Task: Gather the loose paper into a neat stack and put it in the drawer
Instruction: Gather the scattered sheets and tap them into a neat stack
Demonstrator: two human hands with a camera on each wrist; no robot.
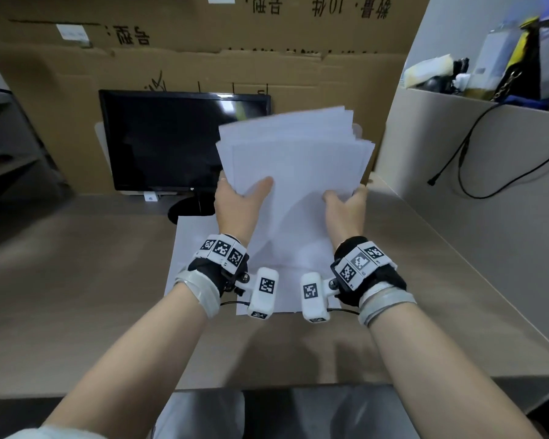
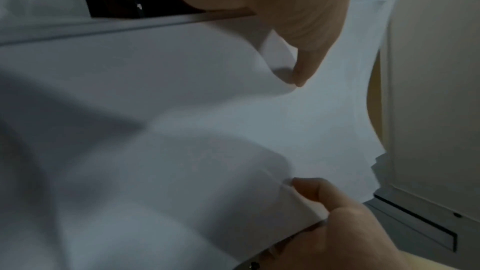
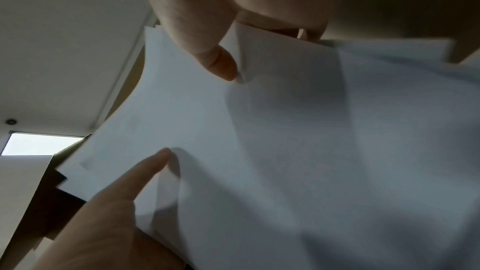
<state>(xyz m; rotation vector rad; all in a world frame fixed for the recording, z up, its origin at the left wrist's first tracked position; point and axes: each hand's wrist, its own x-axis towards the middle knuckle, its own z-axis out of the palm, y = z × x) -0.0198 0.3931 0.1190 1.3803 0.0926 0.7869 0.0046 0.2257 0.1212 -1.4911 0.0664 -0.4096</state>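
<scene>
- Your left hand (image 1: 235, 202) grips the paper stack (image 1: 293, 172) at its left edge, thumb on the front face and fingers curled behind.
- Your right hand (image 1: 346, 205) pinches the stack's right edge the same way, thumb in front.
- Above your fingertips the sheets fan out unevenly; the top and right edges are staggered.
- Below your wrists more loose sheets (image 1: 200, 245) lie flat on the desk (image 1: 92, 280).
- Beyond your left fingers stands the monitor (image 1: 171, 137), close behind the stack.
- Right of your right fingers, the partition wall (image 1: 457, 160) stands beyond bare desk.
</scene>
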